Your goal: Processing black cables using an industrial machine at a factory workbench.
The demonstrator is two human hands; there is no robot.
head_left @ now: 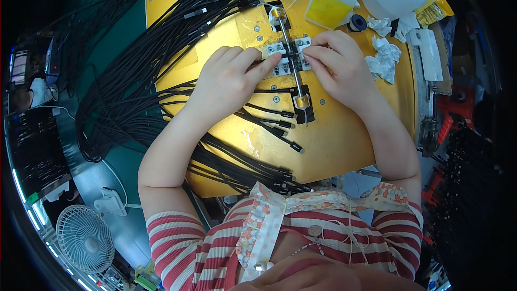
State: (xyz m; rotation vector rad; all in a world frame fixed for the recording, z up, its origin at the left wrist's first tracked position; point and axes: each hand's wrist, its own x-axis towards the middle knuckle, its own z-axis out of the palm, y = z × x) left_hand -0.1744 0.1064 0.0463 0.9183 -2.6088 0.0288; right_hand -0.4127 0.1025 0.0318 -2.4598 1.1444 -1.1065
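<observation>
At the clamp, left hand and right hand curl inward — whether grasping anything, we cannot tell; a careless left swing could drag nearby cables.

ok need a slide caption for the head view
Left fingers and right fingers at either side of a small bolted fixture, black cables fanned over the yellow worktop.
</observation>
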